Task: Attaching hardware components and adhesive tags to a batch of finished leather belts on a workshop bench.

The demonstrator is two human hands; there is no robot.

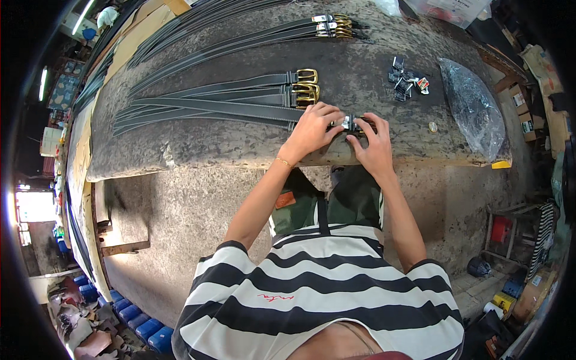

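Note:
A dark belt (240, 110) with pale edge stitching stretches from the left across the worktable (240, 147) to my hands. My left hand (313, 129) has its fingers closed on the belt near its buckle end, beside a small white tag (346, 122). On the other side of that tag, my right hand (375, 144) pinches the buckle end, with thumb and fingers bent around it. The buckle is mostly hidden by my right fingers. Just beyond my left hand lie several similar belts with gold buckles (307, 93), side by side and partly under the held strap.
Farther back, a bundle of belts has white tags and gold buckles (342, 27). To the right lie a small pile of black tags (405, 80), a round token (432, 126) and a clear plastic bag (474, 108). The table's front edge runs before me.

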